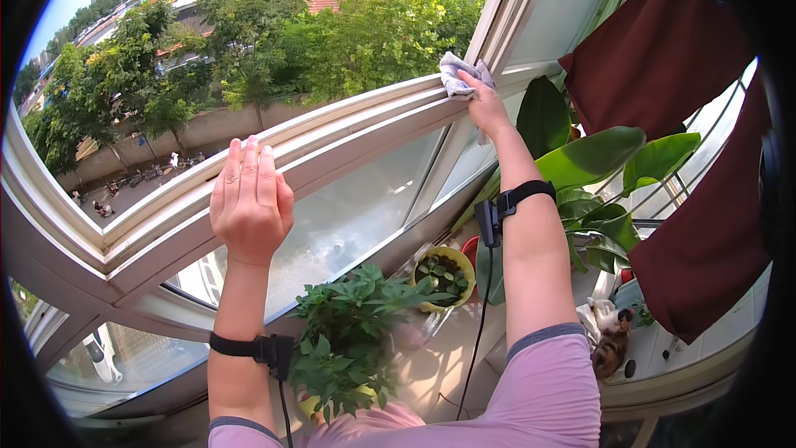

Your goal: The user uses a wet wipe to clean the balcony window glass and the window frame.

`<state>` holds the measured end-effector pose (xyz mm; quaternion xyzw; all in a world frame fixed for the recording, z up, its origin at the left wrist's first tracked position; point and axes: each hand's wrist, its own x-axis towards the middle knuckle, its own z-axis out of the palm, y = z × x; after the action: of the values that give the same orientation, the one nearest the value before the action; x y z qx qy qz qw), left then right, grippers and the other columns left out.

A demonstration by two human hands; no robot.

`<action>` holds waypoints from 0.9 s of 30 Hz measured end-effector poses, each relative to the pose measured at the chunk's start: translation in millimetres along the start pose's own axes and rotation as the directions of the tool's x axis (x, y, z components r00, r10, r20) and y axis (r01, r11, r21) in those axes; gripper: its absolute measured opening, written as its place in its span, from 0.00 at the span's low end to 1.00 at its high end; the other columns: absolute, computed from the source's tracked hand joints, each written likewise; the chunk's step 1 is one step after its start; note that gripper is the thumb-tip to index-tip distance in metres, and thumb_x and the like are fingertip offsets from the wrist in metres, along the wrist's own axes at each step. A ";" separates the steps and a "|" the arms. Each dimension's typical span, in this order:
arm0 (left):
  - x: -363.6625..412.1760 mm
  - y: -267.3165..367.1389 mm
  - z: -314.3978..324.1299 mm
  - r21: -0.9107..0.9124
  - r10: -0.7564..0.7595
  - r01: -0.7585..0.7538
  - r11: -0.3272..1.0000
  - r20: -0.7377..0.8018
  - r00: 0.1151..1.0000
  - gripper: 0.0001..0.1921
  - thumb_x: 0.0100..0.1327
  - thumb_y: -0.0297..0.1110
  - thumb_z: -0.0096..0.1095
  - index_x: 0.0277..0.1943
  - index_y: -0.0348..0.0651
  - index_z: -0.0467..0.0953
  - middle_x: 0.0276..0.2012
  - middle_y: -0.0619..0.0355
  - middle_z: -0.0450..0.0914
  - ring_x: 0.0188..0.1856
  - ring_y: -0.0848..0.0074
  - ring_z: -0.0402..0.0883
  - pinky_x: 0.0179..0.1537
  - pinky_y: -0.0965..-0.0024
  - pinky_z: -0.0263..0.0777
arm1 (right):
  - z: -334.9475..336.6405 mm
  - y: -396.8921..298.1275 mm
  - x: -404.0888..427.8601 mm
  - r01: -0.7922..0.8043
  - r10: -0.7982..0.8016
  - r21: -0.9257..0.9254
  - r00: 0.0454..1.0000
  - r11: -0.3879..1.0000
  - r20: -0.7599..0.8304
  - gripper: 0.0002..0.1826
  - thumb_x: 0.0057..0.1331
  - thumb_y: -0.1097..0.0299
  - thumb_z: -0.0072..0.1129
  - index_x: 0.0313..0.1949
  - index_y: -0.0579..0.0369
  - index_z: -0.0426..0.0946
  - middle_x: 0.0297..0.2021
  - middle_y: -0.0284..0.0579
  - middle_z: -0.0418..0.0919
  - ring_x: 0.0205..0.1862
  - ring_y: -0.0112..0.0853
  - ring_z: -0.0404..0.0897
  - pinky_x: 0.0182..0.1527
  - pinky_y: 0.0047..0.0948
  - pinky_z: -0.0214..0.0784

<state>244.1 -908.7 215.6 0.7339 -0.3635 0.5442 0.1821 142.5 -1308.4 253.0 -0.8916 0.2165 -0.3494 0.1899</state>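
Note:
My right hand (485, 102) is closed on a crumpled light grey cloth (459, 78), pressed onto the white window frame's sill track (373, 113) at its right end, beside the upright frame post (507, 6). Part of the cloth hangs below the hand. My left hand (252, 205) rests palm down on the same sill track, further left, with its fingers together and pointing at the outer edge. Nothing shows in it, though its palm is hidden. The window opening above the track looks out on trees and a wall. Black straps with cabled devices sit on both forearms.
Below the sill stand a leafy green plant (348, 330) and a yellow pot (469, 267) with small plants. Large-leaved plants (591, 155) and dark red cloths (659, 43) hang or stand at the right. A calico cat (611, 348) is at the lower right.

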 end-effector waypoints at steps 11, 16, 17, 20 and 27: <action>-4.8 -9.5 5.2 0.038 0.002 -0.003 0.999 0.008 1.000 0.15 0.59 0.32 0.52 0.47 0.39 0.79 0.51 0.53 0.79 0.56 0.64 0.76 0.54 0.67 0.67 | 28.6 -109.9 -43.5 -0.022 0.022 0.001 0.998 1.000 0.059 0.22 0.56 0.68 0.44 0.50 0.43 0.78 0.43 0.54 0.79 0.48 0.46 0.76 0.56 0.37 0.64; -1.9 -5.7 6.1 0.018 -0.029 0.028 0.999 0.040 0.999 0.15 0.59 0.32 0.52 0.47 0.41 0.79 0.52 0.53 0.79 0.57 0.65 0.75 0.55 0.67 0.67 | 15.9 -81.2 -5.8 -0.164 0.593 0.902 0.797 0.399 -0.118 0.18 0.61 0.72 0.49 0.50 0.65 0.74 0.43 0.49 0.80 0.41 0.37 0.79 0.44 0.35 0.69; -2.8 -11.4 -0.5 0.020 -0.034 0.033 0.999 0.048 0.998 0.15 0.58 0.32 0.53 0.47 0.41 0.79 0.52 0.53 0.79 0.57 0.65 0.75 0.55 0.67 0.67 | 9.8 -93.3 0.9 -0.072 0.653 0.959 0.746 0.273 -0.130 0.17 0.60 0.74 0.50 0.48 0.69 0.73 0.44 0.47 0.78 0.40 0.35 0.77 0.44 0.35 0.68; 0.2 -2.8 4.4 0.003 -0.030 0.030 1.000 0.057 0.998 0.15 0.58 0.32 0.53 0.47 0.41 0.79 0.52 0.54 0.79 0.57 0.65 0.75 0.55 0.67 0.67 | -0.8 -73.6 9.3 0.147 0.219 0.471 0.741 0.870 -0.635 0.16 0.60 0.76 0.48 0.48 0.62 0.74 0.42 0.52 0.79 0.43 0.46 0.78 0.47 0.39 0.67; 2.2 -3.1 -0.2 0.020 -0.015 0.013 1.000 0.083 0.996 0.16 0.58 0.32 0.52 0.47 0.40 0.79 0.52 0.53 0.78 0.57 0.65 0.75 0.57 0.66 0.66 | 33.4 -31.6 13.3 0.049 -0.038 -0.177 0.997 0.983 0.062 0.28 0.65 0.49 0.40 0.63 0.44 0.65 0.65 0.42 0.63 0.68 0.33 0.58 0.68 0.36 0.41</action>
<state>246.5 -907.2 218.1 0.7603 -0.3604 0.5152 0.1635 182.8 -1282.7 252.8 -0.9194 0.2217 -0.3064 0.1079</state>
